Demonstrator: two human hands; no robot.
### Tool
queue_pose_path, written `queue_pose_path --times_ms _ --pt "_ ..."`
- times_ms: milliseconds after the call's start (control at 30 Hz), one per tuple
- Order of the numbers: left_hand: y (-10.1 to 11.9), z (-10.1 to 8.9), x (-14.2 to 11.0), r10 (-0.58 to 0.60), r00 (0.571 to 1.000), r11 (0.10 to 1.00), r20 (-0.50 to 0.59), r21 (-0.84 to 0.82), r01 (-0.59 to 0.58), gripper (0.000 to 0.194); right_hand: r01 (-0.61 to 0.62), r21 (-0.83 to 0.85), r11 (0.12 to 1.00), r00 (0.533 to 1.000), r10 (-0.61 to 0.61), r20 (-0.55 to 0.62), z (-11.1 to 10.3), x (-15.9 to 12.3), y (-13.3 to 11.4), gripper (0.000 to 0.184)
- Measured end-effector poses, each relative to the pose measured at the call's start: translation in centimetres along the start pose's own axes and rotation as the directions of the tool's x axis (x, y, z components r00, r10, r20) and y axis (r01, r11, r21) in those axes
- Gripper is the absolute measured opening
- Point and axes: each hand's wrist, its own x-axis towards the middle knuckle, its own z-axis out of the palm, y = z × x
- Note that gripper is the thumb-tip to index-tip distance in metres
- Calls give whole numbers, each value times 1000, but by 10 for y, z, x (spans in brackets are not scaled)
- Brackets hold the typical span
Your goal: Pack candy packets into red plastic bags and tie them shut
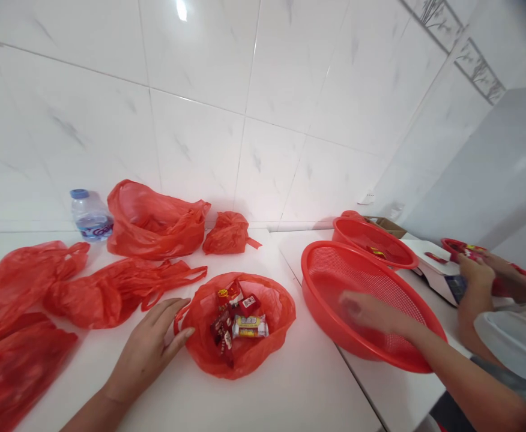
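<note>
An open red plastic bag [285, 312] stands on the white table with its mouth spread wide. Inside it lie several small wrapped snacks, among them a yellow-and-white packet [250, 326] and dark red packets [248, 305]. My left hand [148, 342] pinches the bag's left edge at a handle loop between thumb and fingers. Over to the right, my right hand [366, 312] reaches down into a large red plastic colander [314, 294]. Motion blurs its fingers, and whether they hold anything cannot be made out. No contents show in the visible part of the colander.
Filled or crumpled red bags [155, 225] lie at the left and along the tiled wall, near a water bottle [89, 216]. Behind the colander is a second red basket [357, 231] holding a few packets. At far right, a co-worker's hands [479, 270] handle packets beside a white box [438, 279].
</note>
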Motion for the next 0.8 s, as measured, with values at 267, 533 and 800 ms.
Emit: queue_pose_path --times_ms 267,533,800 --pt "3 0 0 -3 1000 1000 3 -5 3 46 302 -271 914 941 -331 -69 15 0 -124 27" --pt "7 -5 1 26 1000 999 -1 -37 -26 48 644 -270 715 743 -670 -2 91 -5 -166 37" --pt "18 -10 4 12 996 991 85 -134 -1 48 521 -121 845 844 -531 -78 98 -34 -130 18"
